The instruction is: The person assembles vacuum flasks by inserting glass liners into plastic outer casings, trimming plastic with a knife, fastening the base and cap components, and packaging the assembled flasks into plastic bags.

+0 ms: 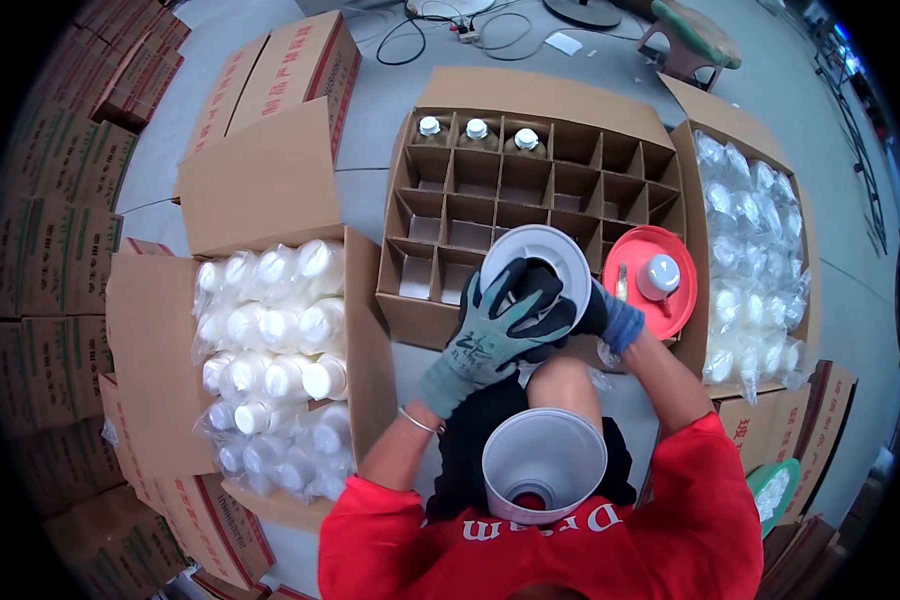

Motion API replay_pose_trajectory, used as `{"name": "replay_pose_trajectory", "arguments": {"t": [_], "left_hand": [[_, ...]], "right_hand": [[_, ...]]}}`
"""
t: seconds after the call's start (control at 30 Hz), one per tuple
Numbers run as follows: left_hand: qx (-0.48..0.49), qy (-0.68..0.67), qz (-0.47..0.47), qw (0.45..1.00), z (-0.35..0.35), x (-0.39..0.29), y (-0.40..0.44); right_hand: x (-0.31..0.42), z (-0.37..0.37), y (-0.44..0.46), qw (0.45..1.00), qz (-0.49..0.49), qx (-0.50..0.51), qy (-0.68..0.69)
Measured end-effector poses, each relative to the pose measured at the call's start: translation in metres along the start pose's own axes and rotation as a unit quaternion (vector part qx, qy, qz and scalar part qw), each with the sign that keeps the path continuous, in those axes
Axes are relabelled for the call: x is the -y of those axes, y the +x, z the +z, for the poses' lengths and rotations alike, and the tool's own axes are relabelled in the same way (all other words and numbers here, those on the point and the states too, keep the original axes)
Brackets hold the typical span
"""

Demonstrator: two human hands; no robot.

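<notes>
My left hand (490,325), in a grey-green glove with dark fingertips, is bent over the near side of a white round container (537,240). My right hand (592,308), in a dark glove with a blue cuff, is at the container's right side, its fingers mostly hidden. Both hands meet at dark material in the container's middle; what it is cannot be made out. A second, grey-white tub (545,460) lies open side up at my lap. Beyond my hands stands a divided carton (430,320) with three white-capped bottles (478,131) in its far row.
A red lid or tray (682,318) holding a white-capped item sits on the divided carton's right corner. Open cartons of bagged white bottles flank it at left (365,400) and right (812,290). Stacked cartons (60,250) line the far left. A stool (695,45) stands at the back.
</notes>
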State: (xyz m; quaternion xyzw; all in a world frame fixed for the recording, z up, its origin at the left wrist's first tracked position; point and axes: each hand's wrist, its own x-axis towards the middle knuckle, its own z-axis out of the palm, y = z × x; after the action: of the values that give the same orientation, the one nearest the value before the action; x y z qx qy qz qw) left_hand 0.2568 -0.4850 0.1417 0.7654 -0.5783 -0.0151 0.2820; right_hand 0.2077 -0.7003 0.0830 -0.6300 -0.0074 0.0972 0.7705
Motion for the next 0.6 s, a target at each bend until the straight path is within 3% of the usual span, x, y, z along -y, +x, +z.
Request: {"name": "replay_pose_trajectory", "arguments": {"t": [0.03,0.07,0.1,0.13,0.2,0.27,0.3,0.33,0.4,0.43,0.53,0.6], "left_hand": [[0.022,0.022,0.019,0.999,0.014,0.019,-0.004],[-0.006,0.194,0.090,0.977,0.037,0.053,-0.017],[-0.002,0.173,-0.013,0.985,0.050,0.078,-0.029],[0.004,0.148,-0.115,0.982,0.064,0.096,-0.041],[-0.073,0.086,-0.263,0.958,0.107,0.131,-0.059],[-0.043,0.121,-0.323,0.938,0.138,0.140,-0.066],[0.003,0.150,-0.321,0.935,0.147,0.139,-0.066],[0.051,0.178,-0.321,0.929,0.153,0.139,-0.067],[0.025,0.172,-0.318,0.932,0.156,0.147,-0.063],[0.019,0.166,-0.319,0.933,0.157,0.144,-0.066],[0.011,0.145,-0.321,0.936,0.154,0.143,-0.062],[0.014,0.145,-0.328,0.934,0.160,0.148,-0.065]], "right_hand": [[-0.006,-0.016,0.005,0.999,0.015,0.011,-0.046],[-0.008,-0.035,0.018,0.989,0.147,0.005,-0.004],[0.010,-0.036,0.027,0.963,0.193,-0.067,-0.174],[0.029,-0.036,0.036,0.902,0.262,-0.125,-0.321],[-0.022,-0.070,0.046,0.773,0.145,-0.112,-0.607],[-0.048,-0.097,0.075,0.720,0.199,0.026,-0.665],[-0.079,-0.114,0.093,0.682,0.119,-0.068,-0.719],[-0.076,-0.125,0.122,0.720,0.086,-0.102,-0.681],[-0.069,-0.142,0.184,0.704,0.014,-0.192,-0.684],[-0.054,-0.147,0.213,0.701,0.100,-0.161,-0.687],[-0.077,-0.177,0.281,0.637,0.097,-0.187,-0.742],[-0.109,-0.195,0.297,0.686,0.085,-0.219,-0.689]]}}
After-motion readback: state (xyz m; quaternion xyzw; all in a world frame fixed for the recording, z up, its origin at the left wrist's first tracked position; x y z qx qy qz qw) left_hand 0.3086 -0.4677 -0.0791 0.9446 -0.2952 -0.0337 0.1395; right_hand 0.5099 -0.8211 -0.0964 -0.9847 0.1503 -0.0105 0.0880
